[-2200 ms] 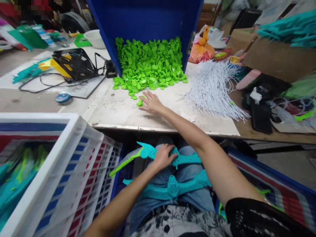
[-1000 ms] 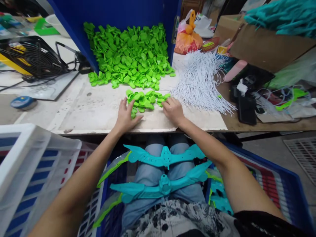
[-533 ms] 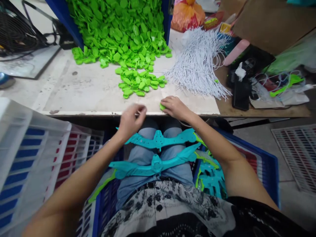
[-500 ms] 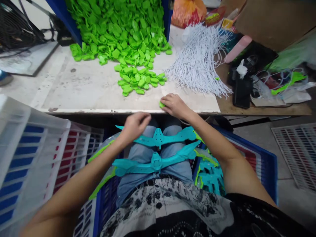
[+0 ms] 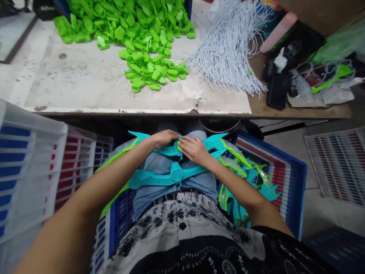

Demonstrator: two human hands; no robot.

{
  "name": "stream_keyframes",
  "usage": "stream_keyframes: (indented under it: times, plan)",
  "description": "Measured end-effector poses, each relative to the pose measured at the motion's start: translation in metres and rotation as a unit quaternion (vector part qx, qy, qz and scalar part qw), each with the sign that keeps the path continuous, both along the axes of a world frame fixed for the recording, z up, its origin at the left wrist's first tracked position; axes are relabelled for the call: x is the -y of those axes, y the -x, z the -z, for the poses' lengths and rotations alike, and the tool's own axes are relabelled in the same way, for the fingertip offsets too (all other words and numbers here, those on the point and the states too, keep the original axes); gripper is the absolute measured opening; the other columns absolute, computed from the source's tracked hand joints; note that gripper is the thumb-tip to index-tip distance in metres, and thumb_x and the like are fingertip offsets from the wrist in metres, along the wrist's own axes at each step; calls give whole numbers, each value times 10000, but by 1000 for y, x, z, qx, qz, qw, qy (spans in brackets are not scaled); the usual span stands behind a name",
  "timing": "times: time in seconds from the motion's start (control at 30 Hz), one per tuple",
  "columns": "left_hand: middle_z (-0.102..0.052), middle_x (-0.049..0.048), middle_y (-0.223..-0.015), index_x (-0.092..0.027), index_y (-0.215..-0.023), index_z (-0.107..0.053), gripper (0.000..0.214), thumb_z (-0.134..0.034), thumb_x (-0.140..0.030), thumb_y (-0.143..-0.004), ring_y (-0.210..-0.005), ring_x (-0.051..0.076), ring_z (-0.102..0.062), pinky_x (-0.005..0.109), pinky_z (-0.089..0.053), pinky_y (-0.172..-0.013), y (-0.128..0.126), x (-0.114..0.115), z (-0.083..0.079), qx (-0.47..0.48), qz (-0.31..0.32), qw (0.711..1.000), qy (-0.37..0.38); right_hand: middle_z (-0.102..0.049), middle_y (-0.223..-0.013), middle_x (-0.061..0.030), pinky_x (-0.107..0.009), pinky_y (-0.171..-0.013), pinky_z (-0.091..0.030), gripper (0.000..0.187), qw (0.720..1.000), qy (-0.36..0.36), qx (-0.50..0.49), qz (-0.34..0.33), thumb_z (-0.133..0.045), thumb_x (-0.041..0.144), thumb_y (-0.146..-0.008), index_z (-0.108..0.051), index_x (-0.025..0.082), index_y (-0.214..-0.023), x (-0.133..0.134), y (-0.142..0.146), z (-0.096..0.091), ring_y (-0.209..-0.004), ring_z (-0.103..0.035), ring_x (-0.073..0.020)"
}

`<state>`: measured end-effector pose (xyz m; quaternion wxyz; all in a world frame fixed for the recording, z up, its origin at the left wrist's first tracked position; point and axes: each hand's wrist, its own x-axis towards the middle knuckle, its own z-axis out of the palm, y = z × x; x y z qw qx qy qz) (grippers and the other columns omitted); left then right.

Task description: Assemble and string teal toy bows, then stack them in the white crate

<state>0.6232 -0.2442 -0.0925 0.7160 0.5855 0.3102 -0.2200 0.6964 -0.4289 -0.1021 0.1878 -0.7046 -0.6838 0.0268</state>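
Two turquoise winged plastic parts lie across my lap, each with a hub in the middle. At the farther part, my left hand has its fingers closed at the hub, from the left side. My right hand presses a small green plastic piece against that same hub; its fingers cover most of the piece. The nearer turquoise part rests on my thighs, untouched. Clear, green-edged pieces stick out at the ends of the parts.
A heap of green pieces spills over the white tabletop. White cords lie to its right, near a black phone. A white crate stands left; a blue crate with turquoise parts stands right.
My right hand has brought the green piece from the table edge down to the farther turquoise part. My left hand has moved right onto its hub. The view has tilted down.
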Motion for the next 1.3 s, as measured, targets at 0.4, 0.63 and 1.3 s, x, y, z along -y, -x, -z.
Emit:
stream_keyframes:
  times: [0.4, 0.63, 1.3]
  plan:
    - [-639, -2, -728, -151, -964, -687, 425, -624, -471, -691, -647, 133, -532, 210, -375, -546, 7, 2, 16, 121, 115, 974, -152, -672, -1081, -49, -360, -860, -492, 639, 897, 82, -334, 279, -763, 283, -656, -477, 240, -1226, -10, 11, 8, -1014, -639, -207]
    - [-611, 9, -727, -91, -1036, -673, 492, -524, -453, -739, -663, 139, -500, 215, -345, -558, 8, 5, 13, 172, 162, 929, -285, -658, -1078, -38, -370, -789, -492, 674, 897, 169, -301, 277, -775, 287, -612, -503, 254, -1228, -26, 3, -5, -936, -630, -213]
    - [-676, 32, -797, -137, -998, -683, 433, -649, -428, -679, -759, 187, -600, 259, -471, -648, 5, 14, 29, 138, 58, 955, -256, -607, -1132, -139, -457, -875, -414, 396, 979, 60, -43, 189, -545, 417, -863, -587, 212, -1199, 37, 37, 0, -1076, -518, -293]
